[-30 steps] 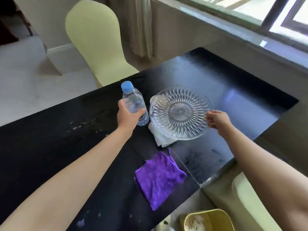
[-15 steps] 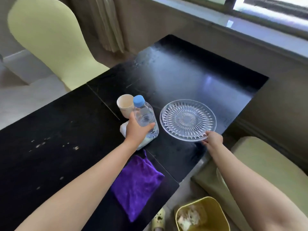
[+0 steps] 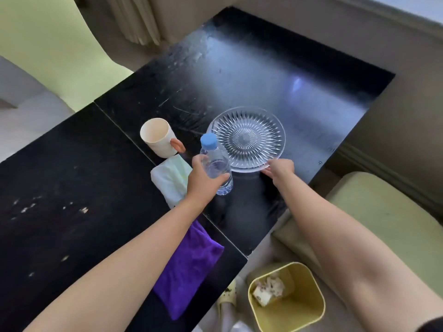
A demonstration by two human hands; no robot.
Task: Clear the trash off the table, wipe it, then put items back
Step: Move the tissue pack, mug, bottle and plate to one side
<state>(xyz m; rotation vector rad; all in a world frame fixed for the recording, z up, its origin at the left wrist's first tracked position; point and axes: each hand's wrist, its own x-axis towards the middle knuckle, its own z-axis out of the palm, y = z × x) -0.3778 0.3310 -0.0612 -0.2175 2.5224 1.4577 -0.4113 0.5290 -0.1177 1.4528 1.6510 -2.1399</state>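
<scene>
Moved since half a second ago: glass plate (image 3: 247, 138), now nearer the water bottle (image 3: 215, 164), its rim behind the cap.
Right hand (image 3: 279, 168): fingers pinching the plate's near edge; plate possibly just off the black table (image 3: 72, 176).
Left hand (image 3: 203, 180): wrapped around the bottle.
Beside: cream mug (image 3: 158, 137), tissue pack (image 3: 171, 180), purple cloth (image 3: 187, 267).
Trash sits in the yellow bin (image 3: 287, 305).
Stage, judged: items being put back.

On the black desk (image 3: 72, 164): a clear ray-patterned glass plate (image 3: 247, 137), beside it a blue-capped water bottle (image 3: 215, 164), cream cup (image 3: 158, 137), purple cloth (image 3: 189, 264).
</scene>
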